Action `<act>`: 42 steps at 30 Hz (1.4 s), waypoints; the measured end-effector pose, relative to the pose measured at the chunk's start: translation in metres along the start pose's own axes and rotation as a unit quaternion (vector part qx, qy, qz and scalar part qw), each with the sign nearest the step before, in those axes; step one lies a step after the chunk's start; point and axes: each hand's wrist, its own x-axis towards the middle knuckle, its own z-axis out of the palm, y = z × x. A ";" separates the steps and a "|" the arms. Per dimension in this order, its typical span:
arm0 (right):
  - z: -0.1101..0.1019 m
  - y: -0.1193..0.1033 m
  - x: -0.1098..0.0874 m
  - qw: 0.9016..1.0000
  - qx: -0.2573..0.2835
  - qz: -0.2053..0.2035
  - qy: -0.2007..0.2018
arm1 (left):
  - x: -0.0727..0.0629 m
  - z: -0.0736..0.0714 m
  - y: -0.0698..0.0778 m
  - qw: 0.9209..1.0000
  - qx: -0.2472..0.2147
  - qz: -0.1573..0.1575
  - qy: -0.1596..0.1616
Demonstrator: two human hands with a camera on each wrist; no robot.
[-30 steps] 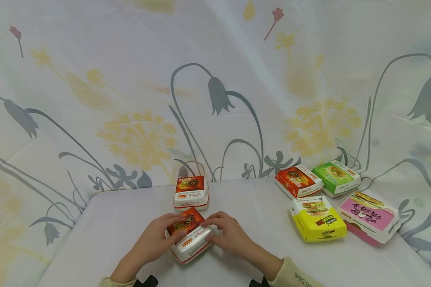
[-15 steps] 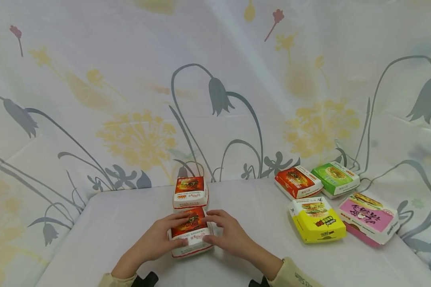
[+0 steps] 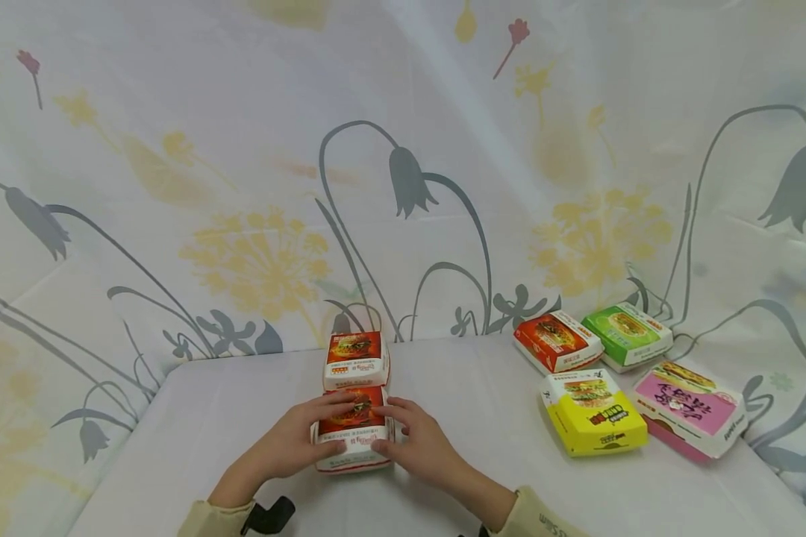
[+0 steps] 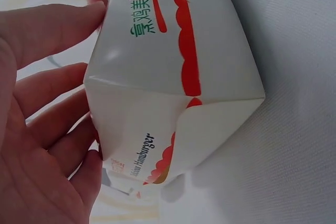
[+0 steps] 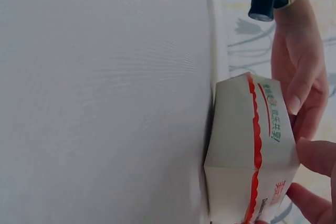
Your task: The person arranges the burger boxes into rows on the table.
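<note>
A red-and-white burger box (image 3: pixel 354 429) with a burger picture on its lid lies on the table in front of me. My left hand (image 3: pixel 294 440) holds its left side, thumb near the front edge and fingers over the lid. On the other side my right hand (image 3: pixel 425 441) holds it the same way. The left wrist view shows the fingertips along the upper edge of the box (image 4: pixel 142 61), and in the right wrist view the white front of the box (image 5: pixel 249 145) stands close over the cloth. A matching burger box (image 3: pixel 357 359) sits directly behind, its front edge meeting the held one.
To the right stand a red burger box (image 3: pixel 559 341), a green box (image 3: pixel 628 335), a yellow box (image 3: pixel 594 412) and a pink box (image 3: pixel 690 409), grouped together. White cloth covers the table (image 3: pixel 483 477). A flower-printed curtain (image 3: pixel 275 149) rises behind it.
Between both hands the nearer burger box has turned from a slant to square and slid back against the one behind it. The boxes on the right have stayed put.
</note>
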 end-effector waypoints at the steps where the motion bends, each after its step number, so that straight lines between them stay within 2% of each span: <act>1: 0.001 -0.001 0.000 1.000 0.005 0.004 0.001 | 0.000 0.000 0.000 1.000 -0.004 -0.002 0.001; 8: 0.008 -0.002 0.001 1.000 0.016 0.014 0.007 | -0.001 0.001 -0.002 0.999 -0.023 -0.018 0.021; 15: 0.010 -0.003 0.001 1.000 0.002 0.016 0.010 | -0.002 0.006 -0.004 0.999 -0.019 -0.032 0.028; 25: 0.003 -0.004 0.000 1.000 -0.002 0.008 -0.020 | -0.005 0.008 -0.006 0.999 -0.025 -0.033 0.033; 33: -0.016 -0.003 -0.002 1.000 -0.003 -0.012 -0.021 | -0.005 0.008 -0.007 0.998 -0.030 -0.034 0.033; 42: -0.057 0.002 -0.003 0.999 -0.029 -0.003 0.030 | -0.002 0.008 -0.005 0.998 -0.035 -0.035 0.028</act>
